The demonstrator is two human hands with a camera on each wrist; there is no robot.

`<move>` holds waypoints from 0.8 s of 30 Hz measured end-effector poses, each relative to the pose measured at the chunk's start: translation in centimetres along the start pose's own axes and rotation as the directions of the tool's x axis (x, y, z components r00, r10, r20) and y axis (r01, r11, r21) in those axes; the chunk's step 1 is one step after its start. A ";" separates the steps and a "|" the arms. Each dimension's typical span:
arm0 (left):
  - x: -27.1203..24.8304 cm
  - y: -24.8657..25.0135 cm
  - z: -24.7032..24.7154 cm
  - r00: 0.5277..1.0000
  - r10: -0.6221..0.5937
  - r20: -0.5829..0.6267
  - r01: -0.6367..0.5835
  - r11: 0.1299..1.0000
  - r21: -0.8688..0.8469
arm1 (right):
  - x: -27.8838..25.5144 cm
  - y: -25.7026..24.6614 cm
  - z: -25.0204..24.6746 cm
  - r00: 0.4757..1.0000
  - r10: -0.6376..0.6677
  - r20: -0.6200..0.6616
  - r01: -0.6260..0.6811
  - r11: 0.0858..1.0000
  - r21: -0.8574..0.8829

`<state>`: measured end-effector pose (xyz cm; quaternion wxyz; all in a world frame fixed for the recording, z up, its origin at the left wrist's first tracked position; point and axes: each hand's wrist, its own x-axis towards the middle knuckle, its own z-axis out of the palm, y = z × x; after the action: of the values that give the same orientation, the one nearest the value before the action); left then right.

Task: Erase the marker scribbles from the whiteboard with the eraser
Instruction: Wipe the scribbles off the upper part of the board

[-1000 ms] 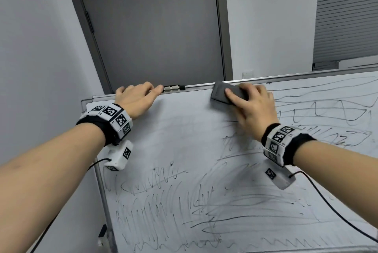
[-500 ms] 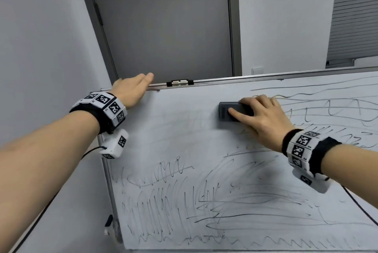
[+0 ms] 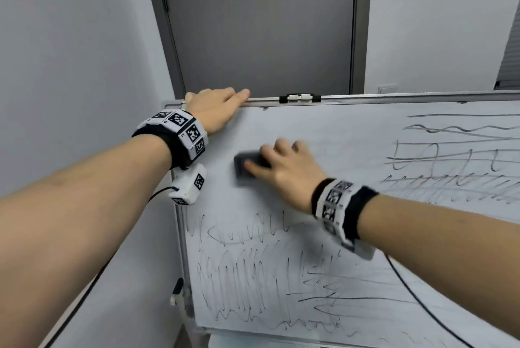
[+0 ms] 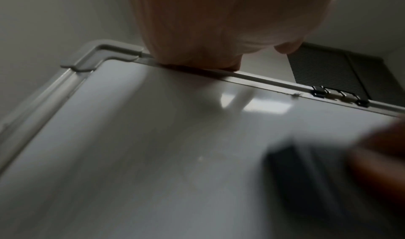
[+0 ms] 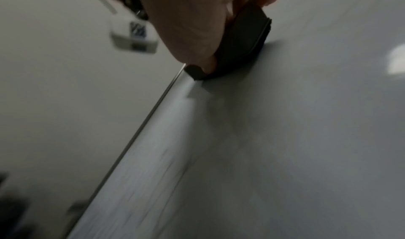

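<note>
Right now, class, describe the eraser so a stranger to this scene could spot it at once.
Find the big whiteboard in front of the grey door. In its wiped upper left part, the right hand presses a small block flat against the board. That dark grey eraser is the only solid dark thing there; everything else is thin scribbles.

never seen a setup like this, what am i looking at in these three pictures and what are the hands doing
No machine here: a person is cleaning a whiteboard with bare hands, wearing patterned wristbands with small cameras.

The wide picture comes from a camera on the person's head. The other two come from the wrist cameras, looking along each hand, so they are close and blurry.

The right hand grips a dark eraser and presses it flat on the board. The left hand rests on the board's top edge, near its corner, fingers fairly straight, holding nothing.

The area around the eraser is wiped. Marker scribbles remain lower down and to the right. A grey door stands behind.
</note>
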<state>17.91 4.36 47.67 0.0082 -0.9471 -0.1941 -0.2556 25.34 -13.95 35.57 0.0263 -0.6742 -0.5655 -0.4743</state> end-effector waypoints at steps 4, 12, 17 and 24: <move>0.4 -0.5 0.3 1.000 -0.003 0.001 0.003 1.000 -0.008 | 1.5 4.2 -1.6 0.972 0.222 -0.078 -0.221 0.975 0.019; 1.3 -0.4 1.0 1.000 0.013 -0.025 -0.013 1.000 -0.015 | -4.2 2.4 0.6 0.989 0.064 0.133 -0.071 0.996 0.048; 1.6 -0.4 1.6 0.998 0.026 -0.061 -0.028 0.999 -0.036 | -4.9 -0.3 2.1 0.994 0.053 0.099 -0.060 0.996 0.068; 1.5 -0.7 1.5 0.998 -0.003 -0.058 0.001 0.999 -0.039 | -0.4 3.6 -0.1 0.969 0.246 0.020 -0.246 0.968 0.048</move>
<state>19.54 5.69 47.04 -0.0048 -0.9390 -0.1898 -0.2866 28.15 -15.60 37.12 0.0980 -0.7416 -0.4894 -0.4483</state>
